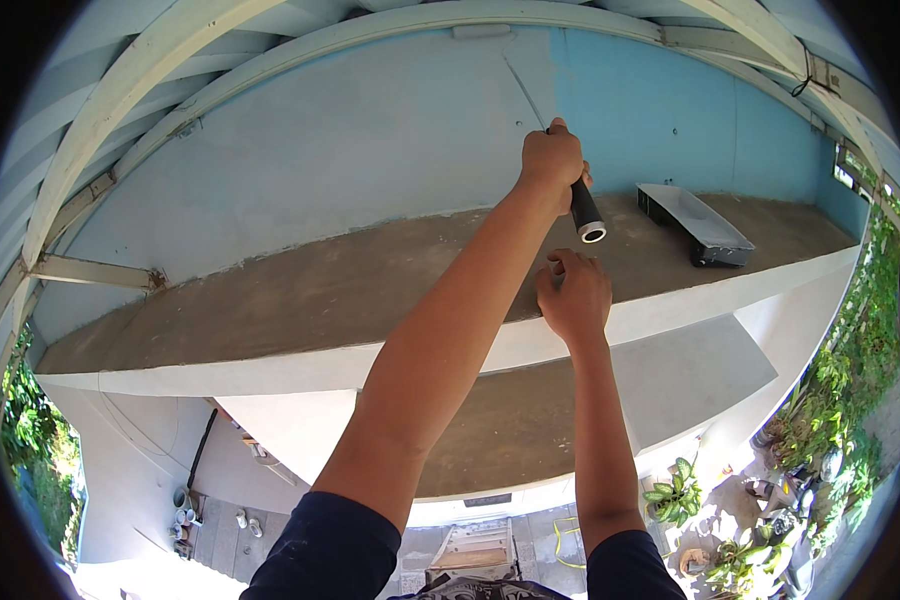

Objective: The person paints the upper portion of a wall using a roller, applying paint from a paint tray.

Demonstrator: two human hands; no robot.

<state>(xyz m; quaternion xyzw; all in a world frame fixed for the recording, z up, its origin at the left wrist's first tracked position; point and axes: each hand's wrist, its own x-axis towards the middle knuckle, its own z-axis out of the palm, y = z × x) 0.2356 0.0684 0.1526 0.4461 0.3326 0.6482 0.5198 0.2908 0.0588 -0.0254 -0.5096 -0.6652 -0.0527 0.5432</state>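
My left hand (553, 162) is wrapped round the black handle of a paint roller (588, 215), arm stretched up and forward. From the fist a thin metal rod (523, 86) runs up to the pale roller sleeve (482, 31), which lies against the top of the wall just under the curved beam. Light grey-white paint covers the wall (370, 130) left of the rod; right of it the wall is bright blue (640, 110). Below the handle's end, my right hand (575, 297) is at the front edge of the ledge, fingers loosely bent and apart, holding nothing visible.
A black paint tray (715, 250) with a whitish inside stands on the brown ledge (370, 265) at the right. Cream roof beams (140, 90) arch overhead. Far below are a wooden ladder-like frame (473, 548), potted plants (677, 492) and several cans (183, 515).
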